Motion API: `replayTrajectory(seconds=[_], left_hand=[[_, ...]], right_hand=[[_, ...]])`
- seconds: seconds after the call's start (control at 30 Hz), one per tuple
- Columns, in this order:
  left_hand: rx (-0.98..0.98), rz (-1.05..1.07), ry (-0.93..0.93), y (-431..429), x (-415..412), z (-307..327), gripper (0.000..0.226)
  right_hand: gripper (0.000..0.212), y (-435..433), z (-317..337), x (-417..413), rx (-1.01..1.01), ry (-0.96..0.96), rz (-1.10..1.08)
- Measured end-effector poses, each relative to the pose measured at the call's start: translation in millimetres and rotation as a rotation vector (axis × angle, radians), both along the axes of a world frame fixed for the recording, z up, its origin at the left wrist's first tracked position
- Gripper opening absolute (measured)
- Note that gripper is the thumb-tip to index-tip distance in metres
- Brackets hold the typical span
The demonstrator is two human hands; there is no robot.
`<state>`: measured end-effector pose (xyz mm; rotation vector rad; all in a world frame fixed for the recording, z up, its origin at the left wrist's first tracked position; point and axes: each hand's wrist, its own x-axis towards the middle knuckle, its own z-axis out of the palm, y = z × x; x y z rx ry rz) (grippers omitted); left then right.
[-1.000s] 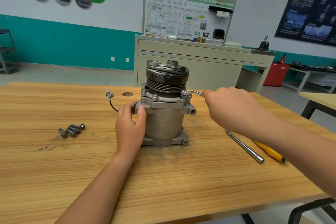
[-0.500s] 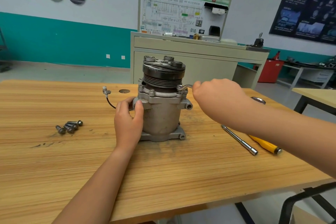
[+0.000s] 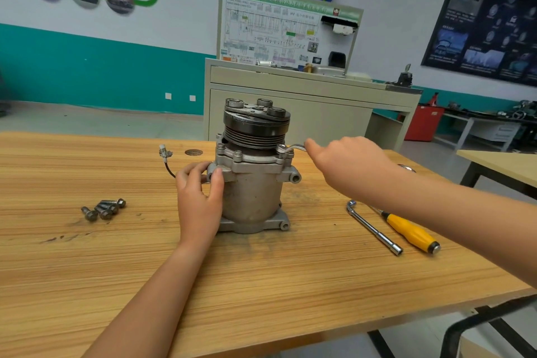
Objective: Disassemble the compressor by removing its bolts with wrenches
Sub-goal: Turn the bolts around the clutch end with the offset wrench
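1. The grey cast-metal compressor (image 3: 252, 183), with a black grooved pulley on top, stands upright on the light wooden table (image 3: 261, 285). It is midway between the left and right edges and nearer the far edge.
2. Done so far: a cluster of loose grey flanged bolts (image 3: 103, 209), four as far as I can count, lies toward the left edge, well apart from the housing.
3. In hand: the ring end of a slim silver offset wrench (image 3: 293, 148) sits over a bolt head on the right of the upper flange. The right hand (image 3: 345, 163) has the handle. Its grip looks closed round it, though the fingers are hidden.
4. The left hand (image 3: 199, 195) steadies the body, its grip clamped on a lug at the flange's left side.
5. Left to do: at least two flange bolts (image 3: 237, 154) at the front-left are still seated, plus the one under the wrench. The back of the flange is out of sight.
6. A chrome L-shaped socket wrench (image 3: 374, 229) and a yellow-handled screwdriver (image 3: 409, 232) lie idle toward the right edge.
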<state>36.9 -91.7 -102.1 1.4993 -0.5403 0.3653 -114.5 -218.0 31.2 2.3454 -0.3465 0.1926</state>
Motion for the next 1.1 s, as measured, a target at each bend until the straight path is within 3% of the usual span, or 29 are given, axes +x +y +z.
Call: replayTrajectory(seconds=[0.33,0.67,0.77,0.87,0.97,1.1], left_hand=[[0.015,-0.002,0.01,3,-3,1,0.03],[0.006,-0.017,0.028,4,-2,1,0.03],[0.005,-0.015,0.025,3,-2,1,0.029],[0.01,-0.012,0.017,4,0,-1,0.028],[0.009,-0.023,0.021,4,0,-2,0.025],[0.006,-0.03,0.018,3,-1,-1,0.028]], right_hand=[[0.013,17,30,13,-0.098,0.139,0.009],[0.036,-38,11,18,-0.073,0.04,0.055],[0.03,-47,-2,36,0.024,-0.094,0.111],[0.03,-52,-23,60,0.141,-0.342,0.306],[0.034,-46,-30,67,0.248,-0.386,0.265],[0.028,-35,-26,34,0.49,-0.684,0.296]])
